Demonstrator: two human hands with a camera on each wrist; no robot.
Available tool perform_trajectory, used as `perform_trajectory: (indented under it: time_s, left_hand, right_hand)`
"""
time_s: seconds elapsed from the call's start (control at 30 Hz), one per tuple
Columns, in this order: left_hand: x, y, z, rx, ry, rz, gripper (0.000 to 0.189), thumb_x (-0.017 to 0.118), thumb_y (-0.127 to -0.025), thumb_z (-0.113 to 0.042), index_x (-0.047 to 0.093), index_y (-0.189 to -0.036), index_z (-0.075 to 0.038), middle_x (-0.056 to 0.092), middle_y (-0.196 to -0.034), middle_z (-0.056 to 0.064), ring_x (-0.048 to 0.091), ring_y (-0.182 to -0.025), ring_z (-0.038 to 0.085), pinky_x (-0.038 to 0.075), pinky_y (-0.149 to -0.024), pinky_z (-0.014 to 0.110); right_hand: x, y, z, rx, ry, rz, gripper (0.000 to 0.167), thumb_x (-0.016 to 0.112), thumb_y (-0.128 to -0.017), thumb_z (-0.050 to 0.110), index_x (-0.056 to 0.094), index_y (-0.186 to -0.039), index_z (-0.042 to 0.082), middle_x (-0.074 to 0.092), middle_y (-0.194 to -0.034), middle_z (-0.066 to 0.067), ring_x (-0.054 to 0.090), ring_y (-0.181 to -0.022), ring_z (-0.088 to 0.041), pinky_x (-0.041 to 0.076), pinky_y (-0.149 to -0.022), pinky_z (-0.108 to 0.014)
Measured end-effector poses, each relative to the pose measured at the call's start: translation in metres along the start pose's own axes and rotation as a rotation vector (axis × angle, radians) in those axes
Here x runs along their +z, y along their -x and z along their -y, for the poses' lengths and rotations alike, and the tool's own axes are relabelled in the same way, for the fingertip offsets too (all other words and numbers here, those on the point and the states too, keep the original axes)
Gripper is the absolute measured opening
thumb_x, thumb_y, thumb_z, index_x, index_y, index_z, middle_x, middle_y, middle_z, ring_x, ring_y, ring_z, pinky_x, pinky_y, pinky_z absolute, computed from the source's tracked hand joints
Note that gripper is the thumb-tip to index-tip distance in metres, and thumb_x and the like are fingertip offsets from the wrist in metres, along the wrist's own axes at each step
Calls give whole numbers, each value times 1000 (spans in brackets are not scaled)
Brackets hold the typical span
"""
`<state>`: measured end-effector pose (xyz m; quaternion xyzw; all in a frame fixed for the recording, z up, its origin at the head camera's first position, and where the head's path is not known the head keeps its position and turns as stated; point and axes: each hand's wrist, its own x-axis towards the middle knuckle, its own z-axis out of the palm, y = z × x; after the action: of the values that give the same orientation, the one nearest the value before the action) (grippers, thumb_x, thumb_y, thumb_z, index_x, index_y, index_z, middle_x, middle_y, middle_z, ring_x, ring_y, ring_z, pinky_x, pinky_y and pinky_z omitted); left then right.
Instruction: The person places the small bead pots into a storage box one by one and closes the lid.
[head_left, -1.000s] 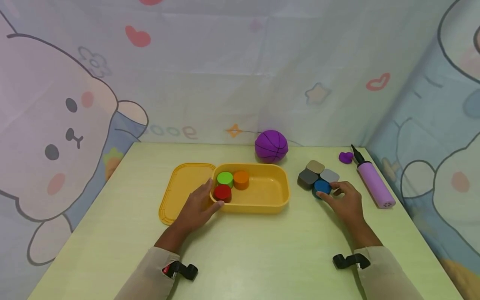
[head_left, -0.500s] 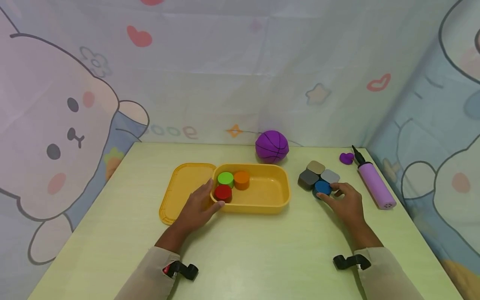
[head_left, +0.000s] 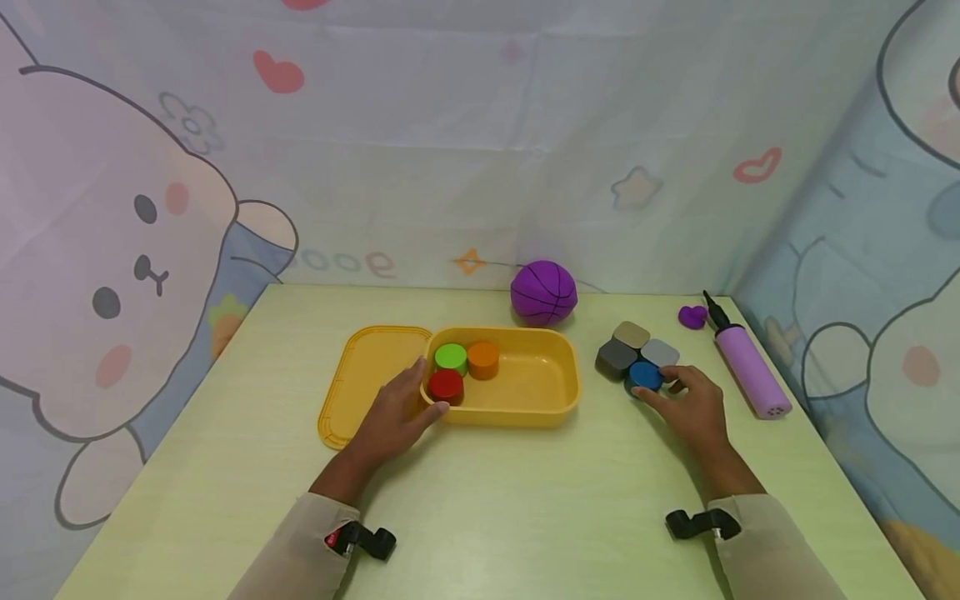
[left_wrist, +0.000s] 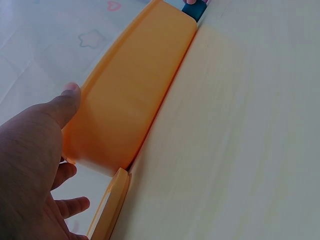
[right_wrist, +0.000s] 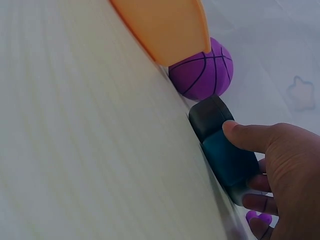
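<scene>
My left hand (head_left: 390, 421) holds the left end of a yellow plastic box (head_left: 517, 417), thumb at its front rim and fingers at its end wall. Inside the box sit a green round block (head_left: 451, 357), an orange round block (head_left: 483, 359) and a red round block (head_left: 446, 386), bunched at the left. My right hand (head_left: 693, 406) pinches a blue round block (head_left: 644, 377) between thumb and forefinger, low at the tabletop. Touching or close to the blue block are a dark grey block (head_left: 617, 358), a light grey block (head_left: 661, 351) and a tan block (head_left: 632, 334).
A yellow lid (head_left: 367, 379) lies left of the box, partly behind my left hand. At the back stands a purple ball (head_left: 543, 293) with basketball lines. Near the table's right edge lie a lilac hand pump (head_left: 752, 371) and a purple heart-shaped piece (head_left: 692, 317).
</scene>
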<state>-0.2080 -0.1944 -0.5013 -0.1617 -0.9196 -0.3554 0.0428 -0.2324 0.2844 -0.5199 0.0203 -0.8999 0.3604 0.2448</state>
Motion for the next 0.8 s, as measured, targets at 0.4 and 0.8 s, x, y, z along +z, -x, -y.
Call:
perform_trajectory:
  time_s: [0.4, 0.8]
  left_hand:
    - [0, 0, 0, -8, 4, 9, 91, 72, -106, -44, 24, -174, -6, 32, -179, 16, 32, -166, 43, 20, -131, 76]
    - [0, 0, 0, -21, -8, 14, 92, 70, -106, -47, 23, -175, -8, 31, -180, 14, 31, -167, 43, 19, -131, 77]
  right_hand:
    - [0, 2, -1, 6, 20, -4, 49, 99, -82, 19, 79, -120, -5, 80, -113, -25, 76, -92, -38, 44, -76, -14]
    - [-1, 0, 0, -112, 1, -64, 40, 99, -78, 13, 83, -111, -5, 82, -100, -22, 75, -81, -38, 48, -73, -22]
